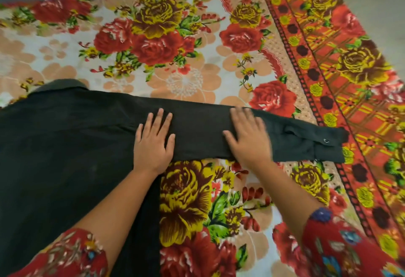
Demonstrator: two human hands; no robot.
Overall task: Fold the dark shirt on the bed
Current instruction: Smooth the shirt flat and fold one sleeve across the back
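1. A dark shirt (72, 145) is laid out flat on a bed that's covered with a loud floral bedspread (188, 42), all red and yellow roses.
2. The body of the shirt is spread over the near-left part of the bedspread, and one long sleeve (285, 136) is stretched out from it to the right, toward the red patterned border (328, 61) of the bedspread.
3. The left hand (153, 145) is laid palm-down with fingers spread, right where the sleeve meets the shirt body.
4. The right hand (247, 138) is also pressed flat on the sleeve, fingers open, about midway along it and just right of the left hand. It's a bit blurred, so finer detail can't be made out.
5. Nothing is pinched or gripped by either hand; only flat palms on fabric.
6. The cuff (326, 143) is seen at the sleeve's far right end, with a small round snap or button (326, 140) on it.
7. The collar (61, 84) is seen at the shirt's far-left top edge.
8. Red floral sleeves (341, 246) are worn on both forearms.
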